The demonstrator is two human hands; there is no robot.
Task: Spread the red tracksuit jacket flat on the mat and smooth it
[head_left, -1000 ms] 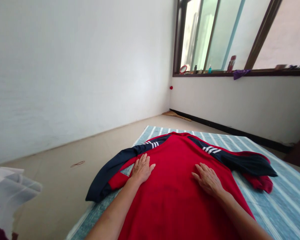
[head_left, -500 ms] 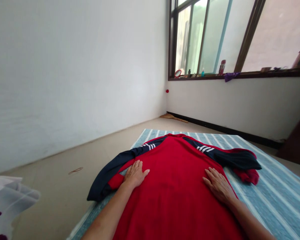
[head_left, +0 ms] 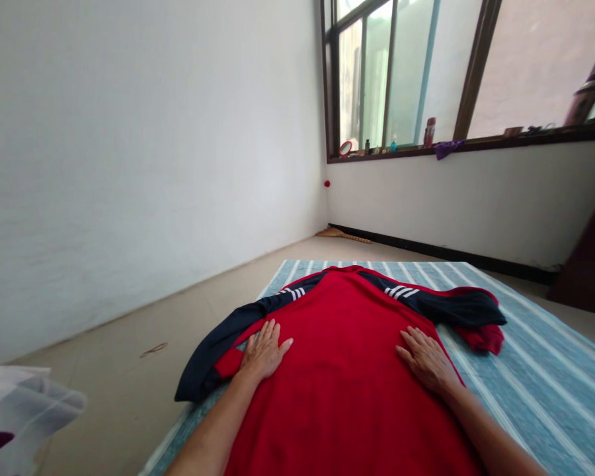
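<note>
A red jacket-like top (head_left: 340, 370) with navy sleeves and white shoulder stripes lies spread over a blue-and-white striped cloth (head_left: 540, 370). Flat on its left side edge, below the left sleeve, rests my left hand (head_left: 265, 350), fingers extended and thumb apart. My right hand (head_left: 426, 360) lies palm down on the right side of the body of the garment, fingers stretched out. Neither hand grips the fabric. The left sleeve (head_left: 213, 347) bends down toward me, while the right sleeve (head_left: 459, 307) reaches sideways with red cloth showing under its end. The lower hem is out of view.
At the lower left is a whitish translucent bag or cloth (head_left: 30, 410) with dark purple patches. A thin loop (head_left: 153, 350) lies on the tiled floor, and a broom (head_left: 344, 234) lies in the corner. Bottles, a round mirror (head_left: 346, 149) and a purple cloth (head_left: 447, 149) line the windowsill.
The camera view has shifted slightly, so the window and garment appear a little further left. Both hands stay flat on the red top in nearly the same places.
</note>
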